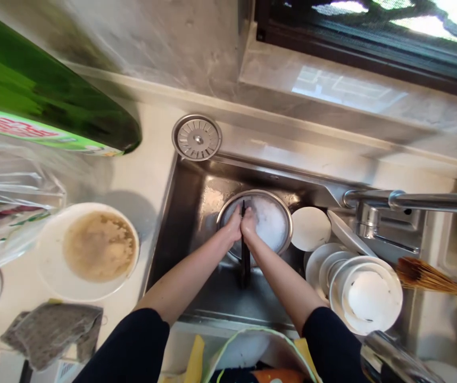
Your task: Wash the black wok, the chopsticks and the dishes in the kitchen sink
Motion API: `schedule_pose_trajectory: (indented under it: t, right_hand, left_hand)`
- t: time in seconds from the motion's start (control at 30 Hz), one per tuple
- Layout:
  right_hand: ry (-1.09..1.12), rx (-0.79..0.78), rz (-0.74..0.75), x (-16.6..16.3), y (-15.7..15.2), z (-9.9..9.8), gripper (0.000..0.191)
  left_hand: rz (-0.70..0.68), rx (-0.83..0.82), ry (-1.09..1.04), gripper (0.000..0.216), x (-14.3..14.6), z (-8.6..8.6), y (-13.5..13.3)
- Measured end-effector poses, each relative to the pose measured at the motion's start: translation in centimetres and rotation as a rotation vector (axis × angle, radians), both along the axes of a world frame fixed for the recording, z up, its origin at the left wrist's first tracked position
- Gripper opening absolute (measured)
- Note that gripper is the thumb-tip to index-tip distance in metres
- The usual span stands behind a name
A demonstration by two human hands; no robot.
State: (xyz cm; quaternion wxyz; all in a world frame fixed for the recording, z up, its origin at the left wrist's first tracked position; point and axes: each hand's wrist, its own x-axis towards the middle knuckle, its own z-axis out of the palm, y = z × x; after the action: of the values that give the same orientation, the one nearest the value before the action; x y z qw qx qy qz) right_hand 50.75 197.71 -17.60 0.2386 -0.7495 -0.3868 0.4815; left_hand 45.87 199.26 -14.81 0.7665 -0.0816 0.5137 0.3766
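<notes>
My left hand and my right hand meet over a round metal basin of white suds. Between the two palms stand long, thin dark sticks that look like chopsticks, their lower ends sticking out towards me past the basin's rim. Both hands are closed around them, so the middle of the sticks is hidden. The basin rests in a steel sink. Just right of it are a white dish and stacked white bowls.
A metal drain strainer lies on the counter behind the sink. At left stand a white bowl of cloudy liquid, a grey cloth and a large green bottle. The faucet and a bamboo brush are on the right.
</notes>
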Motion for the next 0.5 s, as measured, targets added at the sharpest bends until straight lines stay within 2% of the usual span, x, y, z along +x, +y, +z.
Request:
schedule_pose_trajectory:
  t: [0.17,0.3,0.47,0.5]
  right_hand:
    - [-0.074,0.027,-0.035,2.4,1.0,-1.6,0.034]
    - [0.015,0.076,0.003,3.6,1.6,-1.9,0.030]
    - [0.199,0.134,0.201,4.2,3.2,-0.9,0.032]
    - [0.237,0.154,0.260,4.3,3.5,-0.7,0.032]
  left_hand:
    - [-0.083,-0.023,-0.015,0.032,-0.5,-0.5,-0.8]
    - [-0.174,-0.059,-0.005,0.025,-0.6,-1.8,-1.4]
    - [-0.292,-0.091,-0.036,0.004,-0.3,-2.5,-2.0]
    - [-0.302,-0.095,-0.046,0.009,-0.2,-2.6,-2.1]
